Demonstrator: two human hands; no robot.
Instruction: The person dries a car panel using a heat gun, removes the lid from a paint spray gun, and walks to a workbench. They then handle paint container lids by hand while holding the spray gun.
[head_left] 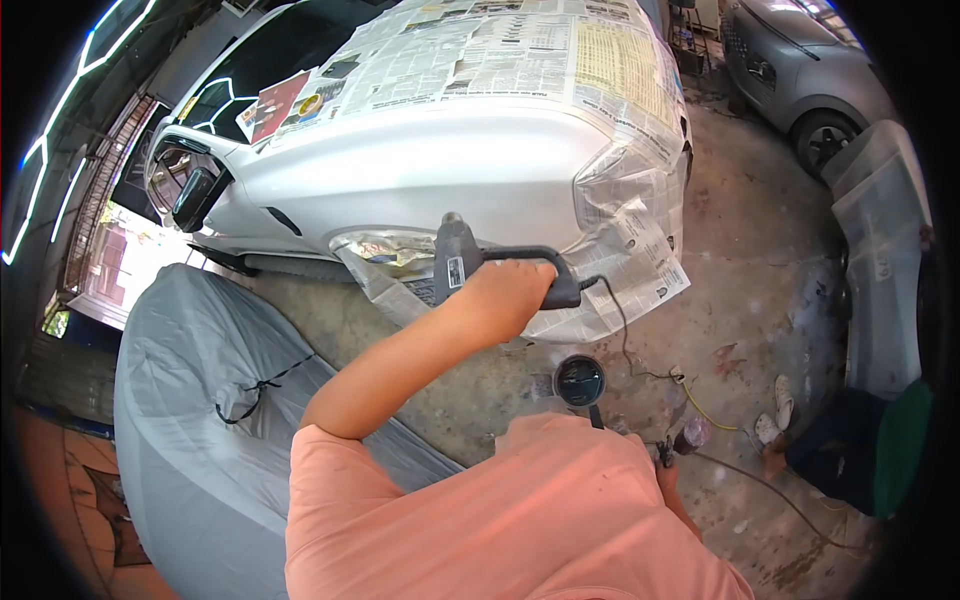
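My left hand (508, 292) is closed round the handle of a dark heat gun (457, 262), whose nozzle points at the white car's panel (430, 170). A grey cord hangs from the handle's end. Masking newspaper (520, 60) covers the upper surfaces, and more paper and plastic (620, 265) hang at the wheel arch and corner. Low at the right of my body, my right hand (667, 462) is small and partly hidden, with its fingers round a dark tool. Beside it is a purplish clear cup (692, 434). A round black container (580, 380) is near my shirt front.
A grey-covered vehicle (190, 400) stands close on the left. At the right are a grey car (815, 70), a loose bumper (880, 260) and a crouching person in dark clothes (845, 440). The cord joins a yellow cable (700, 403) on the concrete floor.
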